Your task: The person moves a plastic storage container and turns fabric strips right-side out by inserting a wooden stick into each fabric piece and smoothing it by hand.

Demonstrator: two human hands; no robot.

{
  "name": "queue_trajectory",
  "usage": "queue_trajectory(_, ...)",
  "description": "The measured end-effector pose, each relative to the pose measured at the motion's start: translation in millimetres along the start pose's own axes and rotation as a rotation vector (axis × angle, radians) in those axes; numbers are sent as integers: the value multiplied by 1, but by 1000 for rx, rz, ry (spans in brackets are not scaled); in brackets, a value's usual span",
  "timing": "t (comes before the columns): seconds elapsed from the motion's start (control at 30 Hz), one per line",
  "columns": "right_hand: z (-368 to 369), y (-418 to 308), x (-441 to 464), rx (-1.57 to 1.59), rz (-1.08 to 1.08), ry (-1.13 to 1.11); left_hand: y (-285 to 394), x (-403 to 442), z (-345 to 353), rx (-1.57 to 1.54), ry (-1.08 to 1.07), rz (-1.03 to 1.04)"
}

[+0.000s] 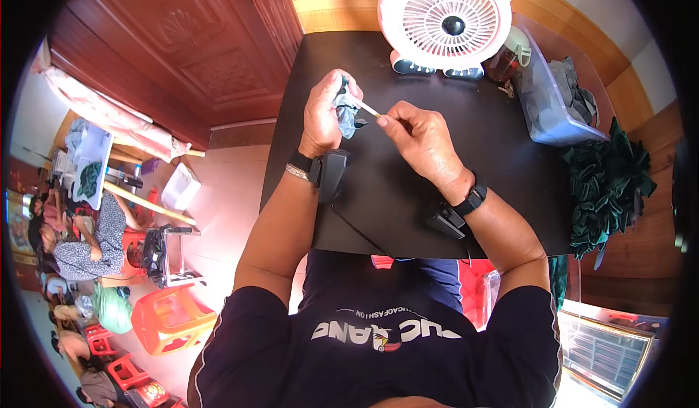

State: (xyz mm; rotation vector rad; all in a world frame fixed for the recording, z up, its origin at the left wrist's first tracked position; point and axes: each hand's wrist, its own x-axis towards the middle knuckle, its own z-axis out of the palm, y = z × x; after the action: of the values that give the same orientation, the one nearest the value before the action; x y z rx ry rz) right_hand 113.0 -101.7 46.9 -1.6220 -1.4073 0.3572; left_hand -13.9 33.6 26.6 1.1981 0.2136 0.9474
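Above the dark table, my left hand [322, 116] is closed around a small bundle of grey-blue and dark green fabric [347, 116]. A thin white stick [367, 107] runs from that fabric toward my right hand [416, 135]. The near end of the stick is pinched between my right thumb and fingers. Where the stick meets the fabric is too small to make out. Both wrists wear black bands, with a black device beside each.
A pink-white fan [448, 22] stands at the table's back edge. To its right are a jar [507, 55], keys [507, 89] and a clear bin [550, 116] of grey fabric. Dark green fabric [608, 189] is heaped at right. Red stools [171, 320] and several people are at left.
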Motion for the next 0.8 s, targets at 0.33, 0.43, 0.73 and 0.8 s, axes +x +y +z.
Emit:
queue_trajectory(0.33, 12, 3, -2, 76, 20, 97, -2, -9, 19, 14, 58, -63)
queue_trajectory(0.43, 12, 10, -1, 122, 73, 66, -4, -9, 19, 108, 44, -83)
queue_trajectory(0.73, 20, 14, -3, 452, 104, 16, -3, -12, 24, -46, 84, -55)
queue_trajectory(0.8, 15, 8, -2, 93, -28, 132, -3, -11, 16, 4, 83, -46)
